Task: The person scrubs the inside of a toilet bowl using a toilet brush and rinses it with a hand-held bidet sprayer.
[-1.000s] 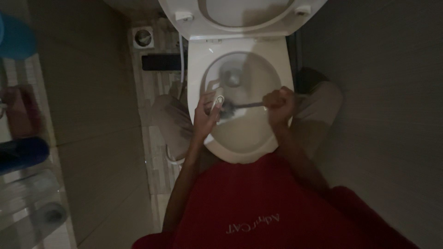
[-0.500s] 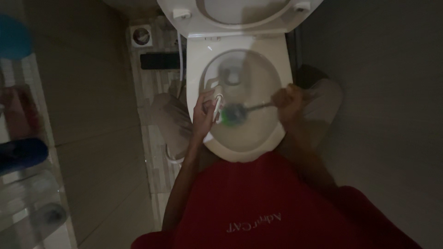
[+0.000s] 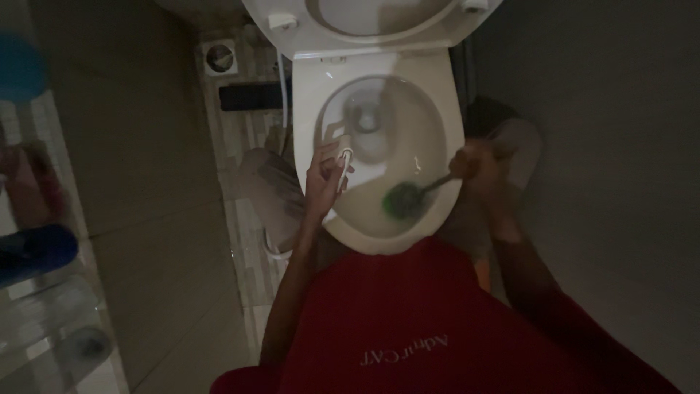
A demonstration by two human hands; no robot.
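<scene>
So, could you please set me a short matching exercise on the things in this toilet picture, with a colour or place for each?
Things:
1. brush head
2. spray nozzle
3. toilet seat
4. floor drain

Descriptions:
A. raised upright behind the bowl
B. green, down inside the bowl
C. set in the floor left of the toilet
D. white, held in the left hand

Pairs: 1-B, 2-D, 3-A, 4-C

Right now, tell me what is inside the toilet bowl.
Inside the toilet bowl the green brush head presses the near wall, held by the right hand. The left hand holds a white sprayer over the rim. The wall under the brush is hidden.
</scene>
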